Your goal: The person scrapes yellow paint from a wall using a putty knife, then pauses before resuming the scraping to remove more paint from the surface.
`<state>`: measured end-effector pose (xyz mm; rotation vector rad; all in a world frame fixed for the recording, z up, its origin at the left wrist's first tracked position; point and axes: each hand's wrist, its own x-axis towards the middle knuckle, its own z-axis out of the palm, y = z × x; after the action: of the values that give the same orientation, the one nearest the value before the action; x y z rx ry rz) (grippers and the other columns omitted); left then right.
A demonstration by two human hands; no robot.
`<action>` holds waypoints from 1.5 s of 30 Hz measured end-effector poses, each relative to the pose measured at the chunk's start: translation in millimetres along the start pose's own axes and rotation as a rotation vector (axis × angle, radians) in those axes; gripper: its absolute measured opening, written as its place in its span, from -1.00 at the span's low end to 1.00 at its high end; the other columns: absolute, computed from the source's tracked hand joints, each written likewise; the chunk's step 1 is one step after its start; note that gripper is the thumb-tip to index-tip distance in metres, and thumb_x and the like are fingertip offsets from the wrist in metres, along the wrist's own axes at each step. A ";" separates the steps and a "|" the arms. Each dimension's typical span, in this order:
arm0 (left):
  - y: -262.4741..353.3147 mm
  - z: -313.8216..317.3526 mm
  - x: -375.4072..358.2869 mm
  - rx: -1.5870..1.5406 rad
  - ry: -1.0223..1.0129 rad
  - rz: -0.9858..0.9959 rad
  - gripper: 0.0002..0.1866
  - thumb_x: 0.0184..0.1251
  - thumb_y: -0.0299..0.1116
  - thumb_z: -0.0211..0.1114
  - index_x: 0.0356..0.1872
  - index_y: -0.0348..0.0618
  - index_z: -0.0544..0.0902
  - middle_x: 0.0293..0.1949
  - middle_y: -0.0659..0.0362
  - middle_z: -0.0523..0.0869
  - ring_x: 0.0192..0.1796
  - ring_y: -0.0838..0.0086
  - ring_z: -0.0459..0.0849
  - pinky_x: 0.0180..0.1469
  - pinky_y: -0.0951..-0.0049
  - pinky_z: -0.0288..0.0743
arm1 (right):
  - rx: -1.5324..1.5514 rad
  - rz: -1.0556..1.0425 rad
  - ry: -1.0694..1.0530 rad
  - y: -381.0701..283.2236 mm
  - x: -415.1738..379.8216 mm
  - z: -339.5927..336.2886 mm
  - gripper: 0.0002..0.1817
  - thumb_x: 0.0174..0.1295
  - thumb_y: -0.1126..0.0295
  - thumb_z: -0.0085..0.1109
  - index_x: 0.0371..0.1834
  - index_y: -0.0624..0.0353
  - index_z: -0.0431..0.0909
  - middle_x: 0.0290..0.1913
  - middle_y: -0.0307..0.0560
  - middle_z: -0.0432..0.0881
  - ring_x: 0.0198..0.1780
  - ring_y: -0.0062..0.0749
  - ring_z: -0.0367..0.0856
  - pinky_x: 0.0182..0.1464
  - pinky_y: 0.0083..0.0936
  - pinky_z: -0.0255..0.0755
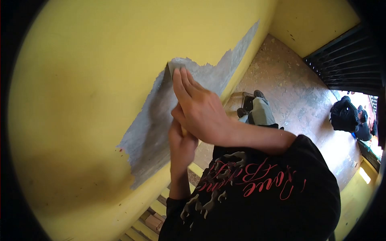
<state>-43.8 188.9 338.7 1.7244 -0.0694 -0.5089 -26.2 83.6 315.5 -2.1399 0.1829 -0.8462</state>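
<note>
My right hand [201, 110] lies over a scraper, with its long fingers pressed together along the flat blade [173, 67]. The blade rests against the wall at the upper border of a bare grey patch [150, 136], where the yellow paint [92, 80] ends in a ragged edge. Below it, my left hand [183, 146] is closed around the scraper's handle, which is mostly hidden by both hands.
A reddish-brown floor [281, 76] lies right of the wall, with my shoes and grey trousers [262, 110] below me. Dark metal bars [350, 60] and a black bag or cloth [344, 114] are at the right. Slats [142, 231] show at the bottom.
</note>
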 end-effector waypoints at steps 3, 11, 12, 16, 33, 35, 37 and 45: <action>9.6 -9.5 8.5 -0.018 -0.083 -0.016 -0.84 0.35 -0.44 0.07 -0.11 -0.19 0.50 -0.57 0.36 0.47 -0.69 0.79 0.28 -0.69 0.67 0.01 | 0.003 0.016 0.003 -0.1 -4.5 0.7 -0.28 -0.03 0.49 0.20 0.23 0.63 0.22 0.14 0.58 0.44 0.16 0.22 0.54 -0.01 -0.24 0.59; 0.8 5.3 1.7 -0.017 -0.128 -0.016 -0.79 0.30 -0.45 0.05 -0.07 -0.23 0.49 -0.55 0.35 0.48 -0.70 0.80 0.24 -0.69 0.67 0.00 | 0.093 0.077 -0.040 8.0 -3.2 -3.5 -0.30 -0.02 0.50 0.20 0.23 0.60 0.24 0.11 0.54 0.48 0.09 0.22 0.58 -0.08 -0.23 0.61; -7.2 5.8 -2.7 -0.048 -0.078 -0.007 -0.79 0.31 -0.45 0.04 -0.07 -0.23 0.49 -0.55 0.35 0.47 -0.70 0.80 0.24 -0.69 0.67 0.01 | 0.051 -0.006 -0.006 8.2 -11.1 2.0 -0.32 -0.01 0.51 0.20 0.23 0.60 0.25 0.11 0.55 0.47 0.03 0.22 0.60 -0.11 -0.22 0.61; 12.2 -7.3 22.4 0.064 -0.097 -0.084 -0.81 0.34 -0.44 0.02 -0.09 -0.23 0.49 -0.55 0.35 0.45 -0.69 0.80 0.25 -0.68 0.67 0.02 | 0.042 0.135 -0.011 8.5 8.6 -1.2 -0.35 0.00 0.51 0.18 0.21 0.60 0.27 0.13 0.56 0.45 -0.05 0.22 0.62 -0.15 -0.18 0.59; -6.3 -3.5 16.6 -0.006 -0.176 -0.060 -0.62 0.38 -0.49 0.08 0.20 -0.31 0.39 -0.44 0.33 0.53 -0.58 0.78 0.39 -0.60 0.69 0.19 | 0.016 0.069 -0.003 11.4 -2.3 0.8 -0.34 0.01 0.53 0.16 0.23 0.62 0.23 0.10 0.55 0.48 0.11 0.18 0.57 -0.07 -0.24 0.59; -26.3 1.6 5.0 -0.019 -0.129 -0.044 -0.62 0.37 -0.49 0.08 0.20 -0.31 0.40 -0.46 0.34 0.53 -0.60 0.78 0.38 -0.61 0.68 0.19 | 0.006 0.038 0.045 14.7 -11.4 6.6 -0.34 0.01 0.53 0.16 0.22 0.62 0.23 0.09 0.56 0.48 0.11 0.19 0.57 -0.08 -0.24 0.59; -26.6 2.2 13.2 -0.021 -0.098 -0.016 -0.61 0.37 -0.49 0.09 0.20 -0.30 0.40 -0.48 0.34 0.52 -0.62 0.78 0.36 -0.62 0.68 0.18 | 0.065 0.068 -0.040 21.8 -18.3 8.7 -0.34 0.02 0.54 0.14 0.22 0.64 0.22 0.09 0.58 0.48 0.09 0.20 0.58 -0.07 -0.24 0.59; -32.2 -2.3 30.8 0.140 -0.145 -0.036 -0.63 0.36 -0.47 0.08 0.16 -0.37 0.43 -0.36 0.26 0.57 -0.48 0.75 0.45 -0.51 0.68 0.26 | 0.055 0.094 0.002 35.3 -9.1 13.6 -0.35 0.02 0.55 0.13 0.22 0.64 0.22 0.05 0.59 0.49 -0.03 0.22 0.62 -0.12 -0.21 0.58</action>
<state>-22.6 188.4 299.4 1.8260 -0.1818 -0.6691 -19.4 72.4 278.9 -2.0628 0.2562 -0.7898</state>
